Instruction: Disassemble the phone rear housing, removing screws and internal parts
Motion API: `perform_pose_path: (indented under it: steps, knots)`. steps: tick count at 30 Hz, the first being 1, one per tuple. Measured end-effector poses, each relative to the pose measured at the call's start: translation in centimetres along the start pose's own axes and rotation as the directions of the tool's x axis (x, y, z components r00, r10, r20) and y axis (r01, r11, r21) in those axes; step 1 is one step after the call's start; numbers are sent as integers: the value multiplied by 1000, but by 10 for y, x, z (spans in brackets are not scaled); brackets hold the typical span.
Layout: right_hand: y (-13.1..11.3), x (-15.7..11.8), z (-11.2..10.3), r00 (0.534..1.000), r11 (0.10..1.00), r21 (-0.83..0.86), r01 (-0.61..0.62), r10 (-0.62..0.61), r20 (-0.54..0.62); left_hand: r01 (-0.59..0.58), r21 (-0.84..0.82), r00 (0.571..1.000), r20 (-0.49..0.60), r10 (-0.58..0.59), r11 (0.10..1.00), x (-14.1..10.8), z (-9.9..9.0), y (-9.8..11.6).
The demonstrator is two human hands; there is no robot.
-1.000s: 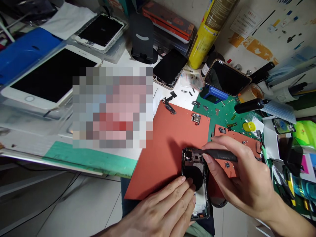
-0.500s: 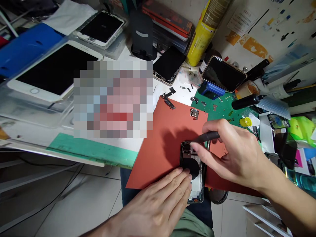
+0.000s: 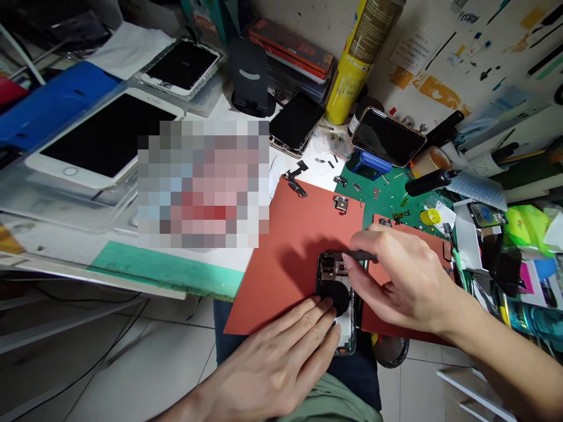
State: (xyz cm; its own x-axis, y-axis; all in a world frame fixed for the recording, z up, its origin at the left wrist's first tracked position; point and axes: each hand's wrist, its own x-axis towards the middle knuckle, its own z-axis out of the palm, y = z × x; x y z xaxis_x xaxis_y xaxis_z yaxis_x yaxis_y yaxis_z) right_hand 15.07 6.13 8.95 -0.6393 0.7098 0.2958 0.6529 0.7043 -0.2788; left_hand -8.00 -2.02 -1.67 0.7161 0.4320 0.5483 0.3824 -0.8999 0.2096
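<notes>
Opened phone housing, dark rectangular frame with rounded corners (image 3: 346,322), lies lengthwise at near middle, on the smooth matte red-orange sheet (image 3: 281,281). Inside: matte black round disc (image 3: 336,296), whitish smooth section at near end, small dark and metallic bits at far end. Near end reaches past the sheet's near edge, over dark trousers (image 3: 360,384).

Sheet has straight edges, bare to the left of the phone; far of it sits a small squarish silvery metal part (image 3: 340,204), then a thin bent black part (image 3: 297,183) at the far-left corner. Second red-orange sheet (image 3: 382,325) close on the right, so less room there. Speckled green mat (image 3: 382,187) beyond, strewn with tiny scraps. Farther back: dark-screened phone (image 3: 389,138) leaning on a blue plastic stand (image 3: 372,164), tall yellow cylindrical can (image 3: 347,85) to its left.

Left hand (image 3: 281,354) comes in from near left, palm down, fingers straight and together, fingertips on the disc and whitish section; thumb hidden, can't tell if it grips the housing. Right hand (image 3: 391,275) comes from the right, thumb and index closed on a slim dark tool (image 3: 363,255), other fingers curled. Tool points left over the housing's far end; tip contact unclear.
</notes>
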Motion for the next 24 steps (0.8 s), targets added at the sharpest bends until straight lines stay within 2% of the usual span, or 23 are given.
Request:
perform_pose_path:
  steps: [16, 20, 24]
  knots:
    - [-2, -9, 6, 994, 998, -10, -62, 61, -85, -9, 23, 999, 49, 8, 1000, 1, -4, 3]
    - [-3, -11, 9, 995, 998, 9, -65, 66, -73, -16, 30, 998, 61, 14, 999, 2, -6, 1]
    - [-3, -15, 13, 989, 996, 2, -92, 91, -119, -35, 41, 997, 67, 32, 999, 2, -6, 2]
